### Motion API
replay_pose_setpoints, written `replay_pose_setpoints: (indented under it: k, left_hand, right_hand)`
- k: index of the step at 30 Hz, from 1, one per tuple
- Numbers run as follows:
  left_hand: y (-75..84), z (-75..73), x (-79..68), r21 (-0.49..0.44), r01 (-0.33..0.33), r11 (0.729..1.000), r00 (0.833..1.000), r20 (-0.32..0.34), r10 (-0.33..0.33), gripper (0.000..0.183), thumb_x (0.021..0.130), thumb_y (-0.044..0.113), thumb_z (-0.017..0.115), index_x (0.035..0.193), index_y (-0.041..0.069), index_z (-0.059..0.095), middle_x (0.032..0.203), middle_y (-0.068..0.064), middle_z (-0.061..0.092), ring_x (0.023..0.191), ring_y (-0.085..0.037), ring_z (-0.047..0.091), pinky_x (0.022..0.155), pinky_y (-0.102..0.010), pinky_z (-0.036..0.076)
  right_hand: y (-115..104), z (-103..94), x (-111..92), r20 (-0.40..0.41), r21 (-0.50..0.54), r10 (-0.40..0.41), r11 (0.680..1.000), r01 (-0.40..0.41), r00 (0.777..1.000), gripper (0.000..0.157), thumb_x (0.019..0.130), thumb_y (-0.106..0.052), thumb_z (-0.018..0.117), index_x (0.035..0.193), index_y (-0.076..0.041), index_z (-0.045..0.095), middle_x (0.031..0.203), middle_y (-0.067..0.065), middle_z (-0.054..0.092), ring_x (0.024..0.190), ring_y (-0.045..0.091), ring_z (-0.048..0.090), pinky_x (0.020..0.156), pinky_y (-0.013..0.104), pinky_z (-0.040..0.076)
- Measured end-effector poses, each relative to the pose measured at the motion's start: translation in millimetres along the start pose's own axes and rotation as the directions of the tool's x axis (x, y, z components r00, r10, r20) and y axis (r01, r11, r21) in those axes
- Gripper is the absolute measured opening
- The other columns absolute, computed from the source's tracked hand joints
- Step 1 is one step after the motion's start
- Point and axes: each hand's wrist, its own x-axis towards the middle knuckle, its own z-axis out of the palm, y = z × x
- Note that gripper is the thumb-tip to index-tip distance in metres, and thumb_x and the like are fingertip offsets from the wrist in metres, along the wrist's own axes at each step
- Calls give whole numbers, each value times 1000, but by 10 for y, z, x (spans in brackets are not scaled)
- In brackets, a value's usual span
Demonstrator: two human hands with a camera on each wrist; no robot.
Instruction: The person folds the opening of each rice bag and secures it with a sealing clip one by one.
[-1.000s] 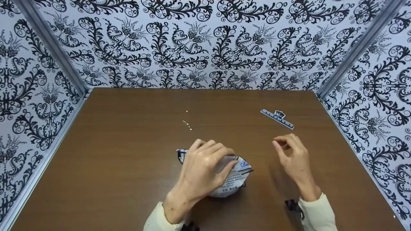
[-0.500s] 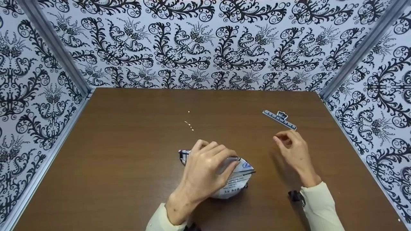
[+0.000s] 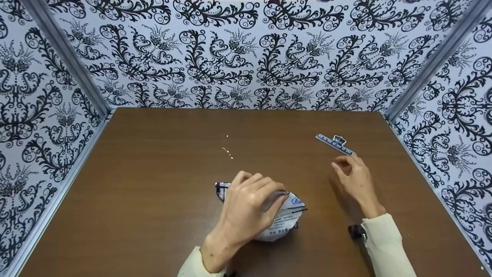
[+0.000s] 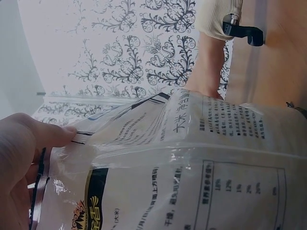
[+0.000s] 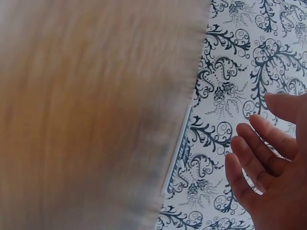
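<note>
A printed plastic rice bag (image 3: 282, 223) stands on the table at front centre. My left hand (image 3: 246, 209) grips its gathered top, thumb on the near side and fingers over the far side. Up close in the left wrist view, the bag (image 4: 177, 167) shows dark print, and the thumb presses its upper edge. My right hand (image 3: 357, 181) is raised to the right, its fingers loosely bent with nothing between them. Just beyond the fingertips lies a long patterned bar clip (image 3: 335, 144) with a crown-shaped tab. In the right wrist view, the thumb stands apart from the fingers (image 5: 249, 182).
Several small white grains (image 3: 228, 152) lie scattered on the brown table (image 3: 153, 184) behind the bag. Black-and-white patterned walls (image 3: 246, 54) with metal corner posts (image 3: 69, 57) enclose the table at the back and sides.
My right hand has moved slightly forward, up to the near end of the clip. The left hand keeps its hold on the rice bag. The head view has shifted a little.
</note>
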Motion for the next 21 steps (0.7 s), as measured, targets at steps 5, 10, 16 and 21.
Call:
replay_pose_setpoints:
  k: [5,10,16,21]
  left_hand:
    - [0,-3,-1,1,7,1000,1000,0,-7,8,91,27,80,97,22,78,90,14,78,81,-4,68,83,-28,46]
    - [4,0,-2,2,11,1000,1000,1,-11,8,91,27,81,97,22,78,90,14,78,80,-4,68,82,-27,46]
    - [14,8,-14,-2,18,1000,1000,5,-18,9,90,28,81,97,22,79,91,14,79,80,-4,69,82,-27,46]
    - [14,3,-4,6,18,1000,1000,4,-18,9,90,28,81,97,22,79,91,13,79,81,-4,69,82,-27,46]
  right_hand:
    - [73,10,62,10,-6,18,1000,-18,1000,23,97,-13,73,114,2,72,105,17,68,96,33,63,81,30,43]
    - [131,3,112,30,-2,51,999,-51,998,24,98,-12,72,116,4,71,106,18,66,101,34,62,86,35,42]
    - [214,-35,153,42,-4,68,998,-67,997,26,97,-11,72,117,6,70,109,22,66,104,38,61,90,44,44]
    - [275,-68,222,37,-10,77,997,-77,996,28,97,-10,72,119,7,69,110,24,65,106,41,59,93,50,43]
